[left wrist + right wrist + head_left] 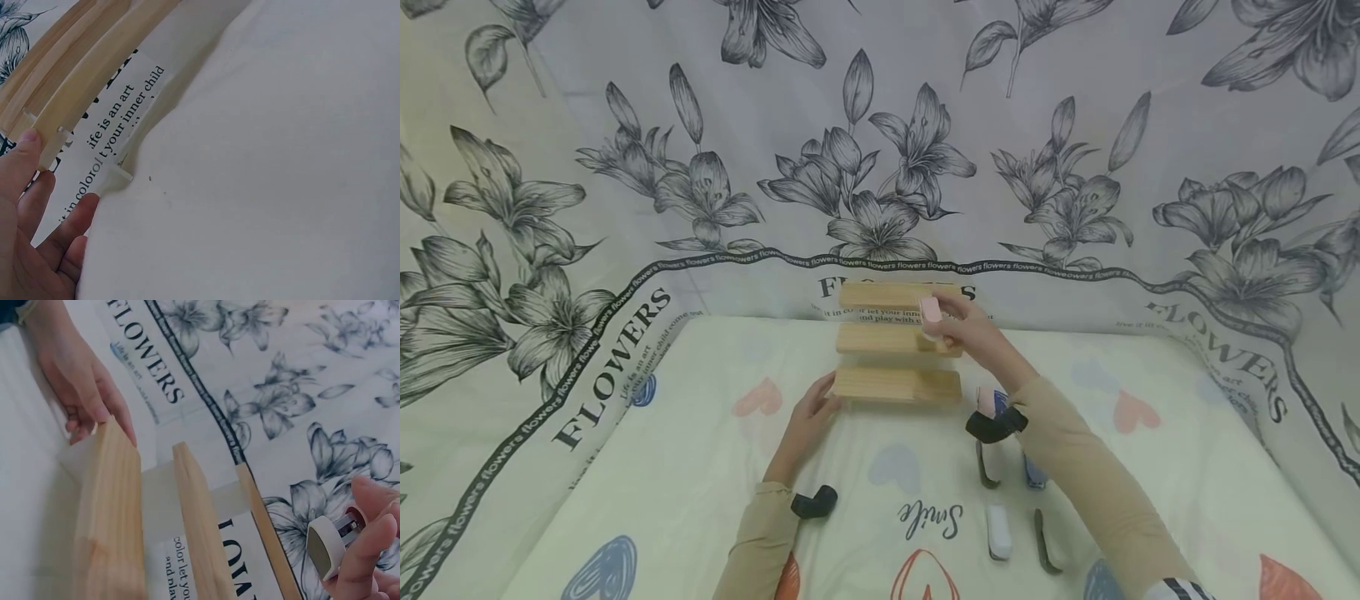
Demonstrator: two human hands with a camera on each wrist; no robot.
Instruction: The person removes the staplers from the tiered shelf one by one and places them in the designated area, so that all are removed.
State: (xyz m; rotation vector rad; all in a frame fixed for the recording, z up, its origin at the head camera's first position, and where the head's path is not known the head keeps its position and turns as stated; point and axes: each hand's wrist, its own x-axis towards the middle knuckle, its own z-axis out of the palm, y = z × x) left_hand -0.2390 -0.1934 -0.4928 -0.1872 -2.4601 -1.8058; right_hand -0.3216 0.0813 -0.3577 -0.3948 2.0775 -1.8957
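A stepped rack of three pale wooden boards (898,386) on clear supports stands at the bed's back edge. My left hand (811,410) holds the left end of its front board, thumb on top and a finger below in the left wrist view. Above the middle board, near the rack's right end, my right hand (973,329) pinches a small pink-and-white stapler (931,317). Its white end and a metal part show in the right wrist view, where the fingers (369,550) wrap it. The stapler appears apart from the boards.
Right of the rack lie several small items: a pink-and-blue one (987,402) partly behind the right wrist, a blue one (1034,473), a white one (998,532), and dark curved ones (1045,542). A flower-printed curtain (880,167) hangs behind.
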